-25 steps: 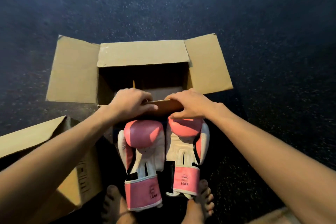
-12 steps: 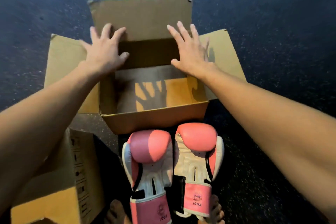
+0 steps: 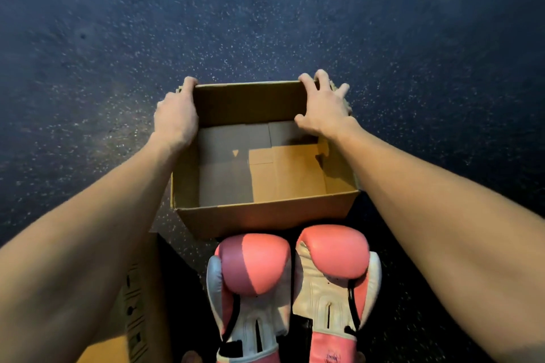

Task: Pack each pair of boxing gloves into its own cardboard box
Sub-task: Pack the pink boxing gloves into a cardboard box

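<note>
The left hand (image 3: 177, 115) is lying over the left wall of the box (image 3: 265, 218), fingers hidden outside, so I cannot tell if it is gripping. The right hand (image 3: 324, 109) is pressing the right rim, fingers spread apart. Likely the flaps are being folded outward; pressing both flat is leaving the mouth clear. The gloves (image 3: 253, 265) are lying on the floor (image 3: 118, 38) just before the box, side by side, long axes and padded ends pointing at it.
</note>
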